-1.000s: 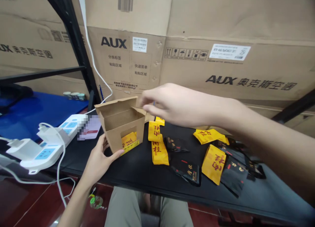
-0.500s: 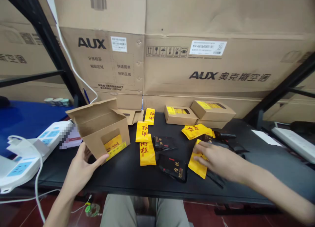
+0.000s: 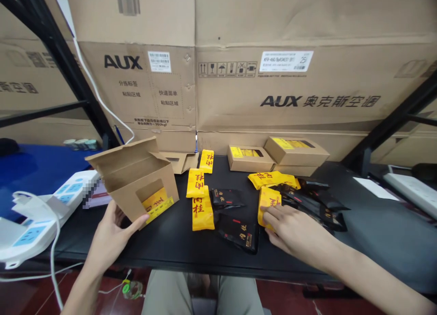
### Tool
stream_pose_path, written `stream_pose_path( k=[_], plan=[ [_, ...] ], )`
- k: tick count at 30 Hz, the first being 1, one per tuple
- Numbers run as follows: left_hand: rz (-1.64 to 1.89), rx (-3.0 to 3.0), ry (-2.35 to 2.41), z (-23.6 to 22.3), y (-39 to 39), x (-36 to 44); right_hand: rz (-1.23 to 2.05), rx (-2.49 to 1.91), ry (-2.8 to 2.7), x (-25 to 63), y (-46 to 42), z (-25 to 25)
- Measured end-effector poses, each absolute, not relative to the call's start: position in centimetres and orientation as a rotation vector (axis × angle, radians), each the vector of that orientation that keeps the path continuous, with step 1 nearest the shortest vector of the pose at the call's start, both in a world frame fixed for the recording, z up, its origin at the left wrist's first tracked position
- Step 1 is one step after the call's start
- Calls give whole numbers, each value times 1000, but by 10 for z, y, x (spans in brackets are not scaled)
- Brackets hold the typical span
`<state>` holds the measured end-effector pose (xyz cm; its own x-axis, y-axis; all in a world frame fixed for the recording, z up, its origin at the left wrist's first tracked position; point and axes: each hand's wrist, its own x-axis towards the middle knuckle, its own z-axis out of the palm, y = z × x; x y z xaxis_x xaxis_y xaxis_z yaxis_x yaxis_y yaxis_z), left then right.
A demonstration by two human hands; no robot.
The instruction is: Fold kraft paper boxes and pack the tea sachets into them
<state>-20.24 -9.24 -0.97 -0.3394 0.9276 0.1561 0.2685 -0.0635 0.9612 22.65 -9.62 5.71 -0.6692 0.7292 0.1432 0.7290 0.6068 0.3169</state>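
Note:
My left hand (image 3: 111, 235) grips an open brown cardboard box (image 3: 128, 199) by its near lower corner, the thumb on the front and the other fingers mostly hidden behind. Its lid stands up, and yellow packets (image 3: 153, 201) show through the front window. My right hand (image 3: 297, 228) has its fingers closed over the lower end of a yellow packet (image 3: 268, 197) on the table. More yellow packets (image 3: 264, 179) and black packets (image 3: 327, 210) lie just beyond that hand. Between my hands are several yellow packets (image 3: 202, 215) and two black packets (image 3: 239, 233).
Closed windowed boxes (image 3: 247, 165) stand at the back of the black table (image 3: 153, 249), with a flattened box (image 3: 182, 162) behind the open one. White power strips (image 3: 64, 201) and a cable (image 3: 54, 260) are at the left. Large cartons (image 3: 232, 110) form the back wall.
My right hand has shifted left and slightly nearer, and the yellow packet under it has moved and turned more upright. Black packets it covered now show. My left hand stays on the box.

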Motion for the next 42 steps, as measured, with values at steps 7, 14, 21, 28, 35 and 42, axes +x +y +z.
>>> stream_pose_path(
  k=[7, 14, 21, 28, 35, 42],
  plan=[
    [1423, 1305, 1621, -8, -94, -201, 827, 1345, 2867, 229, -101, 96],
    [1434, 1331, 1598, -9, -93, -201, 485, 1818, 2851, 244, -91, 142],
    [1438, 1383, 1613, -9, -94, -203, 391, 1681, 3135, 200, -81, 188],
    [1428, 1434, 1618, -9, -94, -204, 669, 1130, 3520, 118, -80, 239],
    [1419, 1439, 1608, -10, -93, -204, 570, 990, 3476, 33, -71, 263],
    [1432, 1422, 1570, -9, -92, -204, 438, 661, 3354, -3, -45, 250]
  ],
)
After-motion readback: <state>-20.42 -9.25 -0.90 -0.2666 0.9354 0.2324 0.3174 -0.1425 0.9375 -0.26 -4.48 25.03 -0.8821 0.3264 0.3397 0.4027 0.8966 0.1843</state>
